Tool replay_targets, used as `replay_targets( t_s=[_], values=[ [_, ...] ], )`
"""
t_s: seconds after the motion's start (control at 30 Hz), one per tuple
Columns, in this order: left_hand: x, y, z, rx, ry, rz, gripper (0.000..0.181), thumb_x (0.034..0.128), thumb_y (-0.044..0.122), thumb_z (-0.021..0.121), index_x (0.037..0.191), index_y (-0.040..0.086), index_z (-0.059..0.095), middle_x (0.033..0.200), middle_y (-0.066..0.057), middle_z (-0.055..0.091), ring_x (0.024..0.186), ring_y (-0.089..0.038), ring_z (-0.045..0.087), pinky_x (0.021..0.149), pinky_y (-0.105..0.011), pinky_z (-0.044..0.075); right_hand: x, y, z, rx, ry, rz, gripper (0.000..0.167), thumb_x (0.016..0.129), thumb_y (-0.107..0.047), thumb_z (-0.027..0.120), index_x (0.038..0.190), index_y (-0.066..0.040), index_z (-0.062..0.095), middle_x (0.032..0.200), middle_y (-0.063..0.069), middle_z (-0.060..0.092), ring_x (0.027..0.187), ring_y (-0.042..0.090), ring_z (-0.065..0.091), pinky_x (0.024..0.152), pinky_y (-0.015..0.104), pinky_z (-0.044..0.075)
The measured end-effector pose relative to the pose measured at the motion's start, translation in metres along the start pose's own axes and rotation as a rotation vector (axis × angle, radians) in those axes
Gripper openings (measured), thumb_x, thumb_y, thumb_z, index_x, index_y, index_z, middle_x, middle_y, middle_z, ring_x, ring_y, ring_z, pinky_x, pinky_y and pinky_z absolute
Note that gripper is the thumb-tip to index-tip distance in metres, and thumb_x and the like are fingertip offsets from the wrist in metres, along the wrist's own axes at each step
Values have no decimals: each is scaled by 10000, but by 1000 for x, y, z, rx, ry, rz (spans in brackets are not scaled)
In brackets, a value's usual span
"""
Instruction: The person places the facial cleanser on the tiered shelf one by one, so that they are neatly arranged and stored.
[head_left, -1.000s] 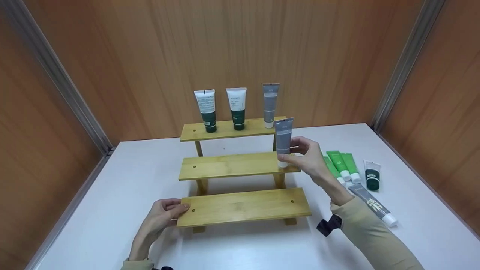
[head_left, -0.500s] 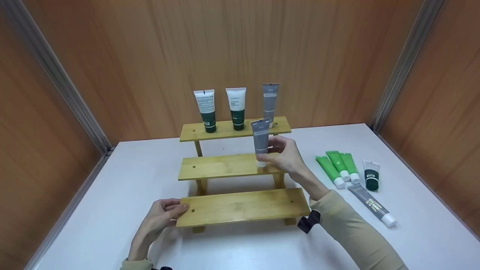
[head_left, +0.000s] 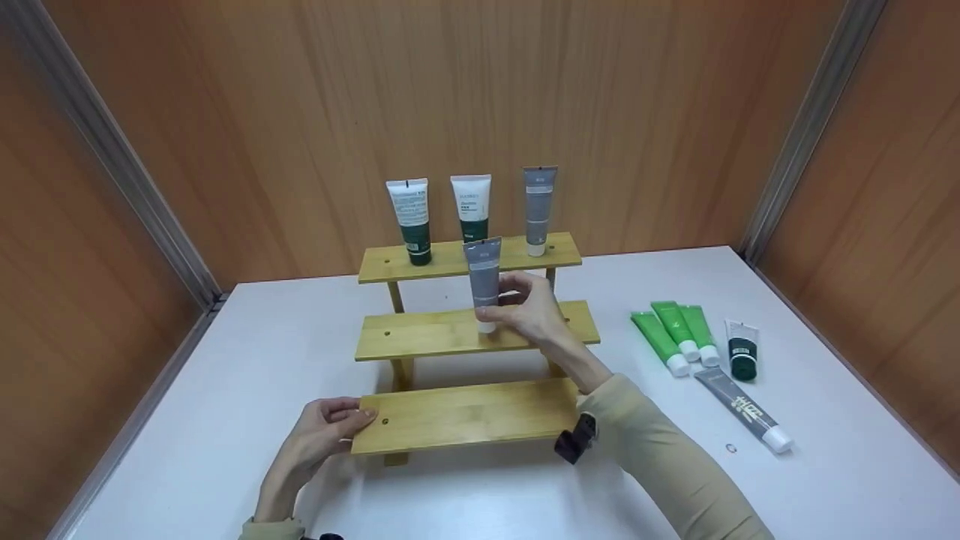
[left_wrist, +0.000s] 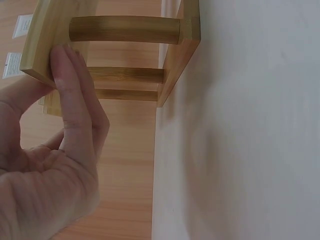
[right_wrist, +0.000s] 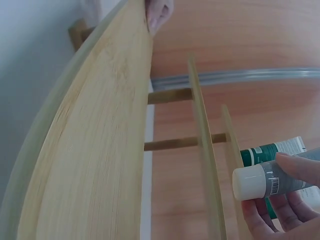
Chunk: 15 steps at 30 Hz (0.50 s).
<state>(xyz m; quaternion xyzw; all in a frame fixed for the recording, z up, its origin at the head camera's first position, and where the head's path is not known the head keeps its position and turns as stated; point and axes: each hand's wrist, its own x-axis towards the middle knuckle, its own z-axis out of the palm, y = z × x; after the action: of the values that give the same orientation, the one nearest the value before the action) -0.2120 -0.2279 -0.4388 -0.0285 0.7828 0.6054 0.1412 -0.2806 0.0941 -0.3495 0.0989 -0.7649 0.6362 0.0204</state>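
Note:
A three-tier wooden stand [head_left: 465, 416] is on the white table. My left hand [head_left: 319, 435] pinches the left end of its lowest shelf, thumb on top and fingers [left_wrist: 72, 100] underneath. In my right hand [head_left: 532, 311] I hold a grey squeeze tube [head_left: 484, 274] upright, white cap [right_wrist: 249, 183] down, over the middle shelf [head_left: 412, 334]. The right wrist view shows a gap between cap and shelf. On the top shelf stand a white-and-green tube [head_left: 409, 217], a second white-and-green tube [head_left: 471, 199], partly covered by the held one, and a grey tube [head_left: 538, 206].
Right of the stand lie several green tubes [head_left: 675, 330], a grey tube with a white cap [head_left: 742, 409] and a white-and-dark-green tube [head_left: 742, 351]. A small ring [head_left: 730, 448] is on the table [head_left: 187, 442]. Wood-grain panels [head_left: 450, 97] enclose the back and sides.
My right hand has carried the grey tube leftward along the middle shelf, from its right end to about its middle. The left hand keeps its place on the lowest shelf.

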Motion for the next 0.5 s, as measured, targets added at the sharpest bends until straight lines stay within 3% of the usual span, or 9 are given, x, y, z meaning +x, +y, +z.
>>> replay_targets(
  t_s=[0.2, 0.5],
  values=[
    [0, 0, 0, 2, 11, -8, 556, 933, 196, 706, 1322, -151, 511, 916, -14, 740, 793, -110, 716, 725, -267, 626, 5, 1, 16, 25, 3, 7, 421, 779, -74, 848, 1162, -47, 675, 1167, 138, 685, 1067, 238, 649, 997, 362, 542],
    [0, -1, -1, -3, -23, 3, 578, 946, 200, 694, 1338, -171, 488, 924, -12, 748, 792, -111, 719, 718, -265, 627, 12, 0, 37, 28, -9, -1, 421, 778, -55, 843, 1166, -46, 681, 1168, 145, 695, 1047, 242, 674, 1012, 380, 543]
  ],
)
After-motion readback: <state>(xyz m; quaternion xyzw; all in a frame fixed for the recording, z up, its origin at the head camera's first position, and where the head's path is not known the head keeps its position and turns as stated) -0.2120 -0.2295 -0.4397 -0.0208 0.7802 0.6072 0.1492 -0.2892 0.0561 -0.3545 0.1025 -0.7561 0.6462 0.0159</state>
